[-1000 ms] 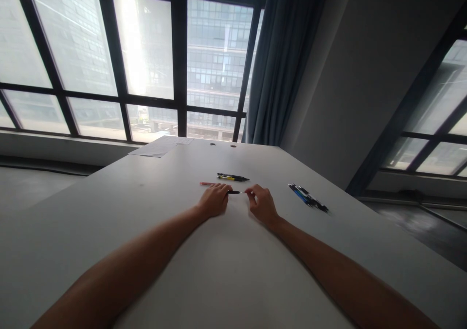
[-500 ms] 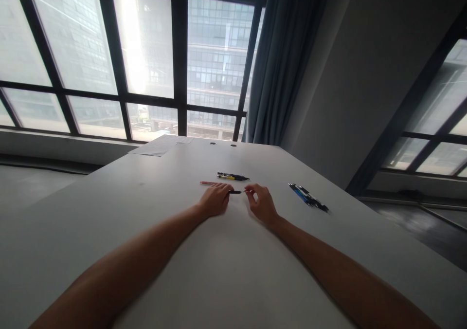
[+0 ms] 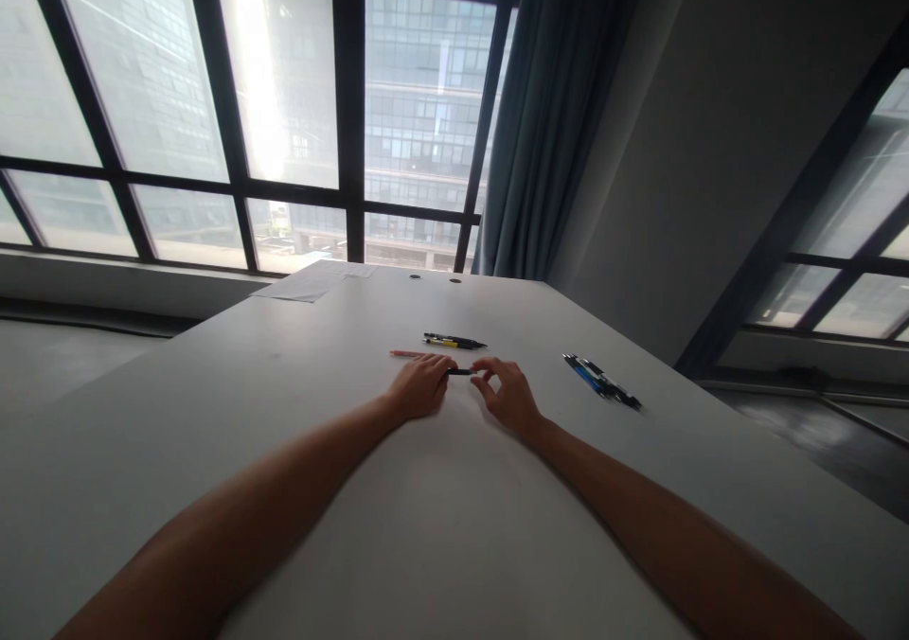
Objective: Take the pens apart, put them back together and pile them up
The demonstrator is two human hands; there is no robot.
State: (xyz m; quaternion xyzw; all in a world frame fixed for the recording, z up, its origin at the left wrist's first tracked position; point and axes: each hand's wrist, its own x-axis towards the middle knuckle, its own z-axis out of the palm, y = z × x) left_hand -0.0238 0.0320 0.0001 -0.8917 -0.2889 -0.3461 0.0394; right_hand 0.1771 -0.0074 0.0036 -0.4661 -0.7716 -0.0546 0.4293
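A: The black pen (image 3: 459, 371) is lying across the middle of the table (image 3: 298, 413), bridging your two hands. Why are you holding it that way?

B: Going from the left: the orange pen (image 3: 402, 353) is resting just beyond your left hand (image 3: 418, 389), untouched. That hand is closing around the black pen's left end, knuckles down on the table, so it looks like you are bracing the barrel.

A: And the other side?

B: Your right hand (image 3: 507, 396) is pinching with narrow fingertips at the pen's right end; whether they are gripping the tip or only touching it, I cannot tell. Holding both ends low is probably keeping the small part steady.

A: The rest?

B: The black-and-yellow pen (image 3: 453, 342) is sitting just behind your hands, and the bunch of blue and black pens (image 3: 602, 382) is lying well apart to the right, seemingly sorted aside.
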